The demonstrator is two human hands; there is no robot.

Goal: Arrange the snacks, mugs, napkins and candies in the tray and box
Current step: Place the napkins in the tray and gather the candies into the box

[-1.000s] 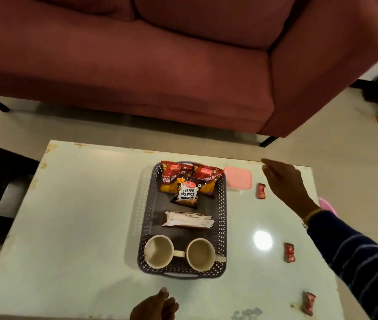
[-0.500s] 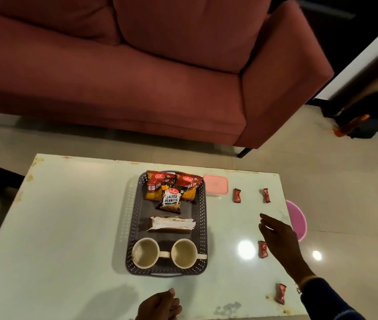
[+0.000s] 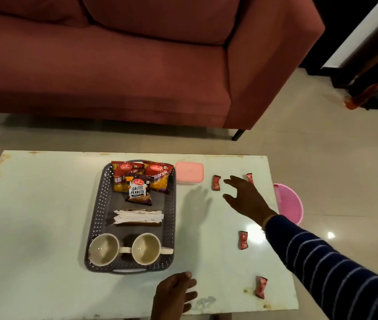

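A dark grey tray (image 3: 97, 218) on the white table holds snack packets (image 3: 138, 188) at its far end, a napkin stack (image 3: 138, 217) in the middle and two cream mugs (image 3: 103, 248) (image 3: 145, 248) at its near end. A closed pink box (image 3: 189, 173) sits just right of the tray's far corner. Several red candies lie on the table's right side: one (image 3: 216, 182) near the box, one (image 3: 249, 178) partly behind my hand, one (image 3: 243, 240) and one (image 3: 261, 286) nearer me. My right hand (image 3: 244, 197) hovers open, empty, beside the far candies. My left hand (image 3: 174, 294) rests open at the near table edge.
A red sofa (image 3: 123, 65) stands beyond the table. A pink bucket (image 3: 289, 204) sits on the floor past the table's right edge. Dark objects with an orange item (image 3: 366, 94) lie on the floor at far right.
My right hand has swung from near the table's right edge forward and left to the far candies, fingers spread. The view has shifted. My left hand stays at the near edge.
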